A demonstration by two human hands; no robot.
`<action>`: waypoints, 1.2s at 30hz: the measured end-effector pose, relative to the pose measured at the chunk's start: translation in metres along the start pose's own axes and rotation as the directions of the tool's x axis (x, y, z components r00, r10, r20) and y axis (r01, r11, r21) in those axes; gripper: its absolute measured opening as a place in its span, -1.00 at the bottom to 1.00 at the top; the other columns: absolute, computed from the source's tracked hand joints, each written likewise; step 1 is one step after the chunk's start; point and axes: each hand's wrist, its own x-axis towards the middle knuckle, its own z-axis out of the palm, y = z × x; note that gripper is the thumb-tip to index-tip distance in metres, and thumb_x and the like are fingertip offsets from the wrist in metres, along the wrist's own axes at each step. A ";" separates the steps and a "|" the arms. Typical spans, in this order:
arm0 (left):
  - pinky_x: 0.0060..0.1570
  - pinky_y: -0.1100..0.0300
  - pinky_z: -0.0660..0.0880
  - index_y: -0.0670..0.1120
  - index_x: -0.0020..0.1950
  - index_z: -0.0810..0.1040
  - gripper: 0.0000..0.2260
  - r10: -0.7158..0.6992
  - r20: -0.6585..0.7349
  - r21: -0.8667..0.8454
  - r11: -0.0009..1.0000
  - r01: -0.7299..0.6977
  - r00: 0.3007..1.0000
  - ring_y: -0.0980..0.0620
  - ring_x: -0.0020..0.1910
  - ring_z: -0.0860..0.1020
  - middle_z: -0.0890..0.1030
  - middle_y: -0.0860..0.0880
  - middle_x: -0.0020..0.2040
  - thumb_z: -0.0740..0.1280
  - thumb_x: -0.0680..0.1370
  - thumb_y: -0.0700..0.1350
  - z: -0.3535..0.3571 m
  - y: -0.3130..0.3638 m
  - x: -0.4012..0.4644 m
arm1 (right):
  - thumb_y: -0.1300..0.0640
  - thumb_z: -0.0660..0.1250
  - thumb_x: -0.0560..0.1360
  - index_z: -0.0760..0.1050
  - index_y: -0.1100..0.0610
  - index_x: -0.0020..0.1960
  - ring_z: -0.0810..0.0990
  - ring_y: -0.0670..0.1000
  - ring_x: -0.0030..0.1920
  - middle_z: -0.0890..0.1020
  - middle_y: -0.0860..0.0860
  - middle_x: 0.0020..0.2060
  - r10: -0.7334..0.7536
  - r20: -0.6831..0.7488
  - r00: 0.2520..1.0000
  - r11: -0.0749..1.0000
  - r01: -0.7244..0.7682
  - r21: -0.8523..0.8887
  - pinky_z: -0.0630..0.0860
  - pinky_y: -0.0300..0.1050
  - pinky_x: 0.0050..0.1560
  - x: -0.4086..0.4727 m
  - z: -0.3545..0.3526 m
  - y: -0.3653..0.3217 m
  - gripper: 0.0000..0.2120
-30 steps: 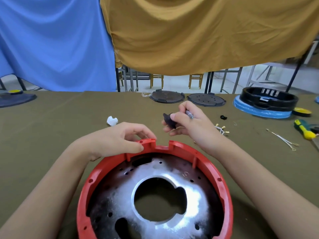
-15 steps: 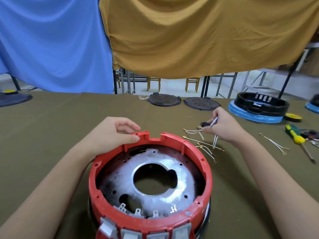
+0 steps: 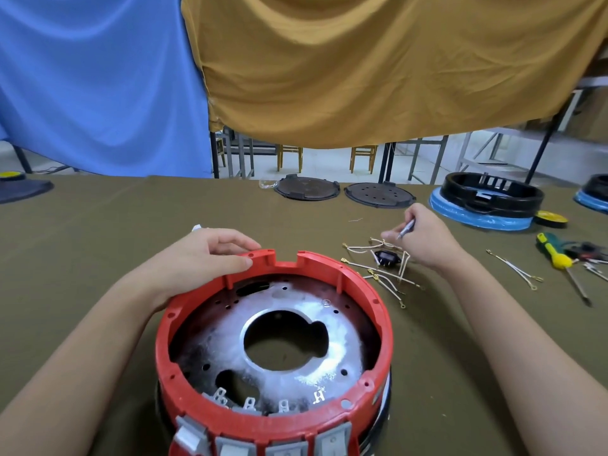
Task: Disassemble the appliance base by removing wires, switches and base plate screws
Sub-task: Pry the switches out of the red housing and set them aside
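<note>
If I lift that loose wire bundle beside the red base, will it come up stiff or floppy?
Probably floppy: the wire bundle lies in thin curved loops. Its strands look tangled, so they may lift together. The small black part among them could dangle or drop; whether it is attached, I cannot tell.

Red appliance base (image 3: 378, 311), silver base plate (image 3: 227, 334), olive tablecloth (image 3: 98, 245), blue curtain (image 3: 98, 77), mustard curtain (image 3: 378, 67)

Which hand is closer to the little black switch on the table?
Right. The right hand is just above the switch, among the wires; the left hand grips the red rim.
</note>
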 end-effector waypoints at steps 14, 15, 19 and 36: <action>-0.07 0.14 0.59 -0.06 -0.02 0.70 -0.87 -0.050 -0.410 -0.135 0.991 -0.006 0.911 0.01 -0.22 0.67 0.73 -0.11 -0.11 0.48 0.48 -0.25 -0.006 -0.010 0.007 | 0.15 0.40 0.56 0.27 0.09 -0.13 0.63 0.02 -0.23 0.71 0.16 -0.12 -0.196 0.020 0.980 0.860 0.162 0.484 0.63 -0.04 -0.14 -0.030 0.015 -0.053 -0.72; -0.10 0.16 0.58 -0.07 -0.03 0.70 -0.88 -0.067 -0.436 -0.159 0.987 -0.004 0.897 0.04 -0.26 0.66 0.73 -0.12 -0.11 0.49 0.47 -0.25 -0.006 -0.012 0.009 | 0.14 0.41 0.56 0.27 0.09 -0.13 0.64 0.02 -0.20 0.71 0.16 -0.09 -0.220 0.043 0.974 0.858 0.172 0.484 0.65 -0.03 -0.12 -0.033 0.017 -0.055 -0.71; -0.05 0.12 0.58 -0.08 -0.03 0.69 -0.87 -0.069 -0.528 -0.150 0.989 -0.013 0.847 0.04 -0.19 0.66 0.73 -0.07 -0.09 0.54 0.44 -0.19 -0.009 -0.019 0.012 | 0.20 0.41 0.55 0.24 0.09 -0.11 0.65 0.01 -0.14 0.71 0.11 -0.04 -0.286 0.155 0.946 0.856 0.180 0.485 0.64 -0.06 -0.06 -0.039 0.026 -0.060 -0.69; -0.16 0.14 0.55 0.02 -0.04 0.58 -0.88 0.075 -0.588 -0.065 0.988 -0.139 0.805 0.03 -0.04 0.60 0.64 -0.03 -0.03 0.44 0.52 -0.19 -0.004 -0.031 0.027 | 0.32 0.27 0.49 0.24 -0.07 -0.03 0.55 -0.17 -0.24 0.60 -0.09 -0.01 -0.275 -0.012 0.962 0.888 0.258 0.381 0.49 -0.19 -0.35 -0.071 0.038 -0.065 -0.67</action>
